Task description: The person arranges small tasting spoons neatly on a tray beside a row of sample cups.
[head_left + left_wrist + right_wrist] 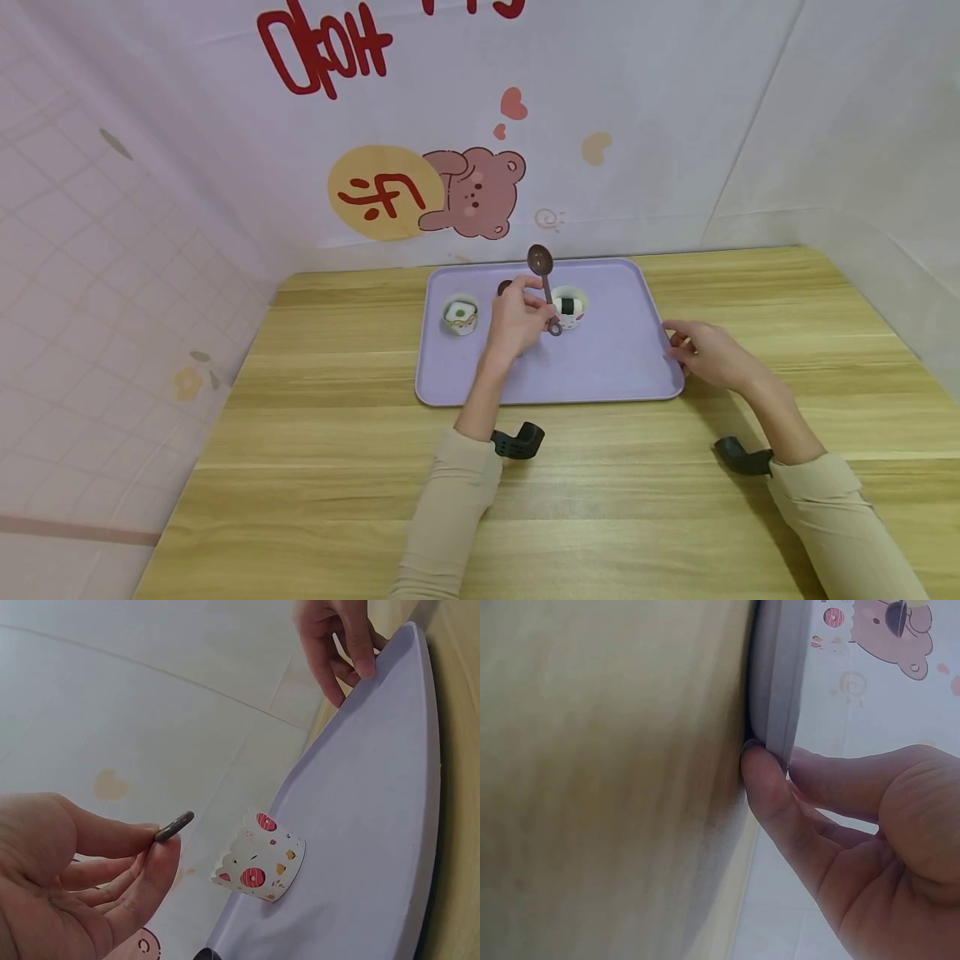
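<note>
My left hand (517, 321) pinches a brown spoon (540, 260) near the ring end of its handle, with the bowl pointing up toward the back wall. In the left wrist view the handle end (175, 825) shows between thumb and fingers. Below the spoon is a lilac tray (615, 358). My right hand (708, 354) grips the tray's right edge, thumb and fingers on either side of the rim (780, 697). A patterned paper cup (262, 859) with a white-and-black top stands just right of my left hand. Another brown object (505, 287) is partly hidden behind that hand.
On the tray's left side stands a second paper cup (461, 315) with a white top and green dot. The tray lies on a wood-grain table (600, 508), close to a back wall cloth (645, 167) printed with a bear. Black camera mounts (519, 442) stick out from both wrists.
</note>
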Available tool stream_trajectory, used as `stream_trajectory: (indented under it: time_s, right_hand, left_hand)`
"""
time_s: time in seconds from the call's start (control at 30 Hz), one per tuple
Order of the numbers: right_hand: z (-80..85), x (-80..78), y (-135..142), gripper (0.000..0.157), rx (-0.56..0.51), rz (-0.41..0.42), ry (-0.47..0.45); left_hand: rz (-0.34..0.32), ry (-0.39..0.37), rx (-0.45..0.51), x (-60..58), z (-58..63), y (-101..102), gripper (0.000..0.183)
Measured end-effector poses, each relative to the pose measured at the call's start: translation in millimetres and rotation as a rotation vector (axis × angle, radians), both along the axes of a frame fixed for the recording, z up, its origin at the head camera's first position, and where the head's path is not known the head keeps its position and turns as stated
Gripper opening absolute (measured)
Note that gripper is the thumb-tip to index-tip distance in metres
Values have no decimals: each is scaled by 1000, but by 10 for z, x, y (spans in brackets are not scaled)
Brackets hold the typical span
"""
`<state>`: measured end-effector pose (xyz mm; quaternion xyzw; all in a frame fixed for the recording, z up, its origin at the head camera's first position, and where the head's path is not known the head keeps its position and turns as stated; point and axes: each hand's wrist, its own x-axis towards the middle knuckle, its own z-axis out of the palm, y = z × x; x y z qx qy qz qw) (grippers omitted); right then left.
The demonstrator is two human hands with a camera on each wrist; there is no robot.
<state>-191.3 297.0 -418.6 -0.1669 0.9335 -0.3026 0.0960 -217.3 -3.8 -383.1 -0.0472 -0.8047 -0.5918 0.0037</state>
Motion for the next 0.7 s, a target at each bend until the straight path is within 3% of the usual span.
stream_trajectory:
  time_s: [0.7]
  right_hand:
    - [2, 2, 10, 45, -11, 0, 3]
  left_hand:
    - [1, 12, 75, 2, -81, 290, 34]
